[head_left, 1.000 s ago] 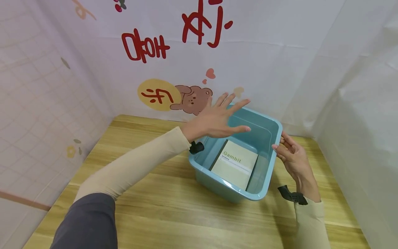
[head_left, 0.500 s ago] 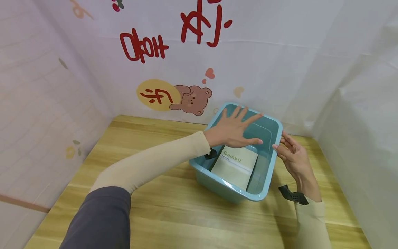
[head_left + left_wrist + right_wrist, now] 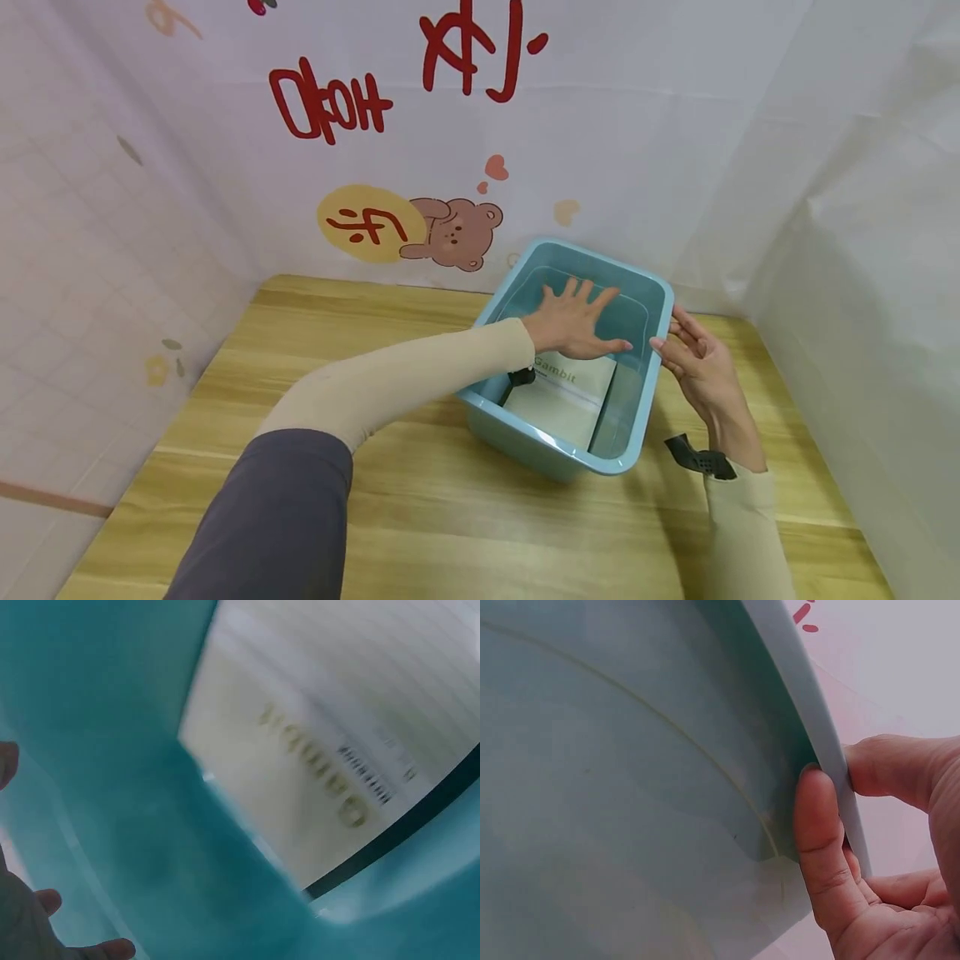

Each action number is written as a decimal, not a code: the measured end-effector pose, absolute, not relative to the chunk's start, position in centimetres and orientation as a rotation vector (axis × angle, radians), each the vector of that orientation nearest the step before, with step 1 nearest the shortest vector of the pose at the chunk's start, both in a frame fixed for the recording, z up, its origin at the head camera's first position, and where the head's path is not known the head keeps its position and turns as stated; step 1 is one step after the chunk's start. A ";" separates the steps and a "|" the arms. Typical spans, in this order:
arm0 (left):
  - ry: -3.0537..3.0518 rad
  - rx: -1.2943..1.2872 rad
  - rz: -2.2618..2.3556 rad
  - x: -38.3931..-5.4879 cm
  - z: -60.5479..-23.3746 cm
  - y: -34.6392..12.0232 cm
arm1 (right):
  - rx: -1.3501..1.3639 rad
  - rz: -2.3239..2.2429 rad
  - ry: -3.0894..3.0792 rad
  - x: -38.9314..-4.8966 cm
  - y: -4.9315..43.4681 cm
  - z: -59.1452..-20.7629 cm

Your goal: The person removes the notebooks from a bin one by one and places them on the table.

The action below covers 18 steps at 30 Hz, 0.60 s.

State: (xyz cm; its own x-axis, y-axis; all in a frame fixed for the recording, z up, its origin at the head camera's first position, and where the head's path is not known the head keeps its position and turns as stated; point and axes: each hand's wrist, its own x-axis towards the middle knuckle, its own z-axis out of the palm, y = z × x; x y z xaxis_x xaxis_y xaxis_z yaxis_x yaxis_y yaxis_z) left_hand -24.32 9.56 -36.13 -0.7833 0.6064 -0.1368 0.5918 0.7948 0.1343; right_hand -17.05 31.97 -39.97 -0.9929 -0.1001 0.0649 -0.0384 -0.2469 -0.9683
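A light blue plastic bin (image 3: 517, 417) stands on the wooden table, and in it lies a pale notebook (image 3: 562, 408) with "Gambit" on its cover. My left hand (image 3: 576, 323) is inside the bin, fingers spread wide, over the notebook's far end; it grips nothing. In the left wrist view the notebook (image 3: 315, 742) lies flat on the bin floor, apart from the fingertips at the left edge. My right hand (image 3: 705, 367) pinches the bin's right rim. The right wrist view shows the thumb and fingers on either side of that rim (image 3: 802, 697).
The wooden table (image 3: 450, 517) extends left and in front of the bin. A white printed sheet (image 3: 615, 150) hangs close behind the bin, with more white sheeting (image 3: 862, 317) along the right side and at the left.
My left hand has moved right and down from over the bin's far left rim into the bin. My right hand keeps its hold on the rim. The head view has shifted slightly.
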 end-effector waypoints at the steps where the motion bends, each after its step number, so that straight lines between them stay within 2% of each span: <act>1: 2.807 0.946 0.119 -24.4 -36.7 9.7 | -0.175 -2.445 1.901 -17.1 32.0 -40.0; 9: 2.763 0.926 0.071 -24.7 -40.3 11.3 | -0.156 -2.455 1.892 -17.4 31.7 -40.1; 18: 2.739 0.967 -0.076 -24.9 -42.6 11.7 | -0.168 -2.472 1.872 -17.7 32.0 -40.2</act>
